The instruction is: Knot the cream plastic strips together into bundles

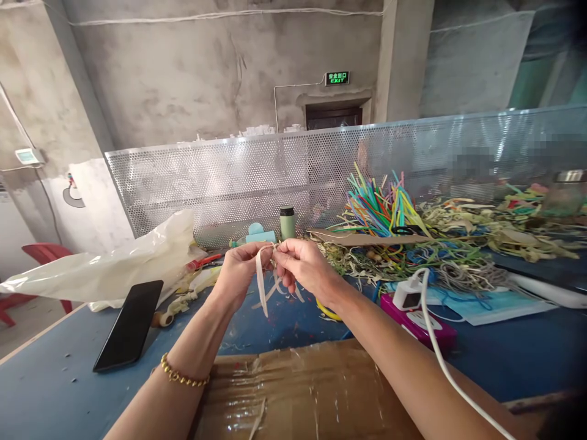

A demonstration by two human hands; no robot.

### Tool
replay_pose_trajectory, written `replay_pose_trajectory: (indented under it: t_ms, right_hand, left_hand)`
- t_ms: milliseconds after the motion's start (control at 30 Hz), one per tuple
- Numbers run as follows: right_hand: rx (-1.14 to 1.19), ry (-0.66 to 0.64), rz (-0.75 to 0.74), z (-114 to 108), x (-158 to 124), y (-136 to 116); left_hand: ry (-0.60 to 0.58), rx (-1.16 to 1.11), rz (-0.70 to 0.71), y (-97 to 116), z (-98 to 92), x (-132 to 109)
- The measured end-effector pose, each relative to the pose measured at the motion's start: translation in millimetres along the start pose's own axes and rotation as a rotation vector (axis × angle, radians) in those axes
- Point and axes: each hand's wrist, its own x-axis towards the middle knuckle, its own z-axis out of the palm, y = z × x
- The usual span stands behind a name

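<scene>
Both hands meet above the blue table, in the middle of the head view. My left hand point(236, 273) is closed in a pinch on a thin whitish strip point(260, 284), and one end of it hangs down. Close beside it, my right hand point(302, 263) is also closed, its thumb and fingers pinching the same strip or a tied part of it. More pale strip ends dangle below the fingers. The exact spot where the fingertips meet is partly hidden. Beneath my forearms lies a brown cardboard piece point(298, 391) covered with clear tape.
A black phone point(129, 327) and a cream plastic bag point(123, 256) lie left. A green bottle point(287, 223) stands behind my hands. Right are colourful strips point(380, 201), tangled cords point(440, 266), a magenta box point(415, 321) and a white cable point(433, 342). A perforated metal screen point(229, 177) runs behind.
</scene>
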Motion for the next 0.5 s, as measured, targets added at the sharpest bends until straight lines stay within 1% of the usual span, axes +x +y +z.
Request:
replay_pose_trajectory:
  t_ms: [100,233,500]
  right_hand:
    - [0.0,-0.003,0.014,1.1,-1.8,-2.0]
    - [0.074,-0.019,0.029,2.4,-4.2,-4.5]
    - [0.401,-0.06,0.183,5.7,-3.8,-4.5]
  left_hand:
    - [0.04,0.028,0.035,-2.0,-1.3,1.1]
    - [0.056,0.028,0.042,-1.0,-1.1,0.1]
    - [0.07,-0.1,0.03,-1.1,1.1,-0.6]
